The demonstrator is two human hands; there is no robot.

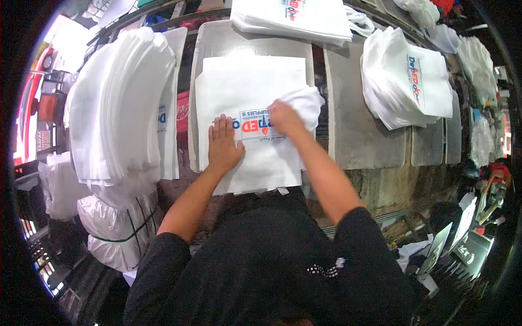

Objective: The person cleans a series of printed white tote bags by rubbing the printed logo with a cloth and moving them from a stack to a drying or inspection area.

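Observation:
A white fabric bag (244, 92) with a red and blue print lies flat on a grey metal plate (217, 38) in front of me. My left hand (223, 144) rests flat on the bag, fingers spread, just left of the print. My right hand (284, 118) is closed on a bunched white cloth (305, 103) and presses it onto the printed area.
A tall fanned stack of white bags (117, 103) stands at the left. Another printed stack (408, 81) lies on the plates at the right, and one more stack (293, 19) at the back. Bundled white sacks (117, 228) sit low at left. Tools and clutter (478, 201) fill the right edge.

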